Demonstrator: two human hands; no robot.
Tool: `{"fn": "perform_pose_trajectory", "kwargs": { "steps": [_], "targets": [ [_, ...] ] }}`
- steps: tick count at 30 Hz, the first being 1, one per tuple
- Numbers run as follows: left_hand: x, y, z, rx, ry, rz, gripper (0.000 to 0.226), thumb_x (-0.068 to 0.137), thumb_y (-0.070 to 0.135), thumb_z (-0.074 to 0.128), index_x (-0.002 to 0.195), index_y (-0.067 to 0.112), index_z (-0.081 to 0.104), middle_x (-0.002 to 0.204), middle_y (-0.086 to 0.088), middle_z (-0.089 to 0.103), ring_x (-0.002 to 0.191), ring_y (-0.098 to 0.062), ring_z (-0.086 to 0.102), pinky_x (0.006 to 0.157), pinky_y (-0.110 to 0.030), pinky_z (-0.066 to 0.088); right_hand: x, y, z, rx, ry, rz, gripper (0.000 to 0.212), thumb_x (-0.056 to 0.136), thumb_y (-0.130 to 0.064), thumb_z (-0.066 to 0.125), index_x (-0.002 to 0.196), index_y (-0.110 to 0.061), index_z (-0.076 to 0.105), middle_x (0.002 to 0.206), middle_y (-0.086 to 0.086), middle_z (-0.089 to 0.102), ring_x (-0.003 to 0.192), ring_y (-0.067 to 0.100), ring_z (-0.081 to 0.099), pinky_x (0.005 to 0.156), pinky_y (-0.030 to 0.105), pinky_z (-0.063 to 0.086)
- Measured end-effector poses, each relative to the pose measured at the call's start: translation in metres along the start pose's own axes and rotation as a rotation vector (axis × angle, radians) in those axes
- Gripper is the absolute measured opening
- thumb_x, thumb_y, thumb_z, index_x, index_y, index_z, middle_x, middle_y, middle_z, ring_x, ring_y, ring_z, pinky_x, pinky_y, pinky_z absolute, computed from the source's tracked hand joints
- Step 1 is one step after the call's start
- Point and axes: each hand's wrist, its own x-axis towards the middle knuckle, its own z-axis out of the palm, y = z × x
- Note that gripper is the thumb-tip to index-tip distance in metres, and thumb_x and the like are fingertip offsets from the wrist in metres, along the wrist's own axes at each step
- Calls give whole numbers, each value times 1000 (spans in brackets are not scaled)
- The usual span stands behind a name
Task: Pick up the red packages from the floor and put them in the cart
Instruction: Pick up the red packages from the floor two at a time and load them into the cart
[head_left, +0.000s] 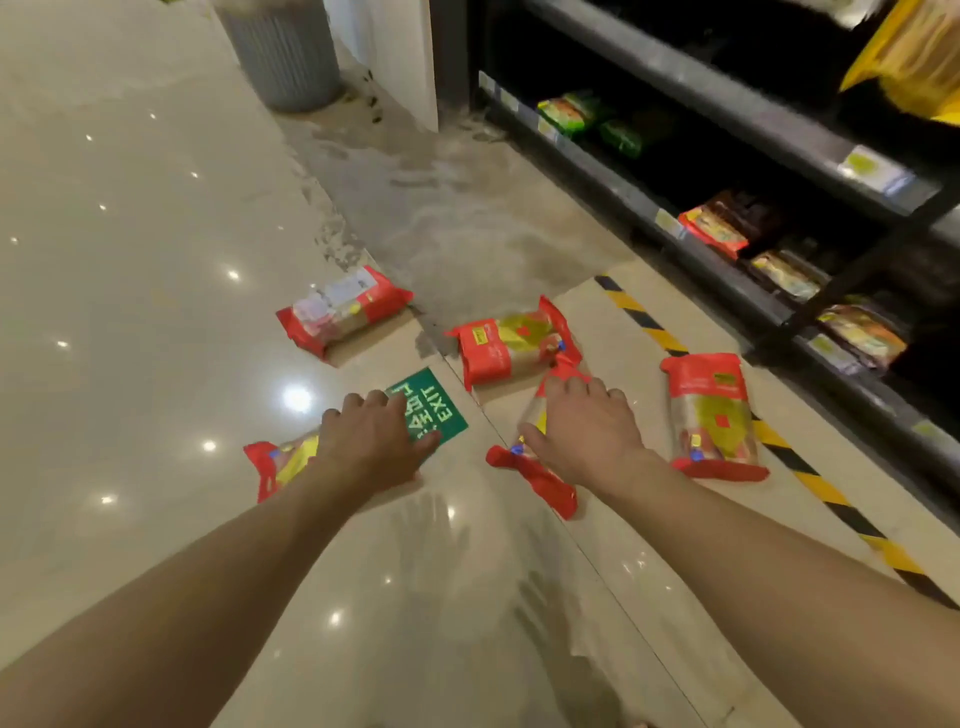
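Pickup step: left grip (371, 441), fingers spread, over near-left red package (275, 465); right grip (587, 431) spread on middle red package (540, 475). Next: curl round both, lift; cart unseen.

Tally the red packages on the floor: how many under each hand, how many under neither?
Red packages under the left hand: 1
Red packages under the right hand: 1
Red packages under neither hand: 3
Total: 5
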Motion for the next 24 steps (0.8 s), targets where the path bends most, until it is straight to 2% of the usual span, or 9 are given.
{"fn": "perform_pose_trajectory", "kwargs": {
  "steps": [5, 10, 16, 21, 24],
  "targets": [
    [67, 8, 122, 31, 41, 3, 70, 100, 74, 48, 145, 21, 58, 146, -9, 63, 135, -36, 56, 108, -49, 49, 63, 5, 127, -17, 3, 24, 78, 105, -66, 43, 160, -11, 35, 161, 17, 45, 149, 39, 40, 117, 52, 34],
    [118, 14, 175, 99, 113, 41, 73, 102, 74, 48, 153, 21, 51, 155, -8, 58, 141, -33, 52, 114, -48, 43, 110, 19, 203, -62, 47, 32, 78, 106, -65, 41, 163, -13, 30, 163, 16, 42, 152, 39, 37, 121, 52, 30],
    [148, 12, 176, 172, 167, 60, 72, 102, 76, 47, 151, 23, 52, 154, -6, 58, 138, -31, 54, 112, -51, 45, 132, 39, 210, -171, 106, 46, 74, 106, -68, 38, 156, -13, 39, 154, 15, 50, 143, 36, 47, 113, 49, 39],
    [151, 14, 177, 160, 157, 56, 73, 102, 76, 46, 155, 25, 49, 160, -4, 55, 142, -29, 53, 114, -48, 46, 137, 53, 210, 6, 92, 162, 78, 106, -68, 39, 159, -10, 35, 158, 16, 46, 147, 36, 43, 115, 49, 38],
    [159, 13, 185, 189, 157, 59, 75, 103, 76, 46, 157, 24, 47, 160, -4, 54, 143, -28, 52, 115, -48, 45, 149, 70, 231, 239, 63, 344, 82, 103, -70, 45, 157, -8, 36, 157, 18, 45, 145, 38, 44, 114, 49, 41]
  ]
}}
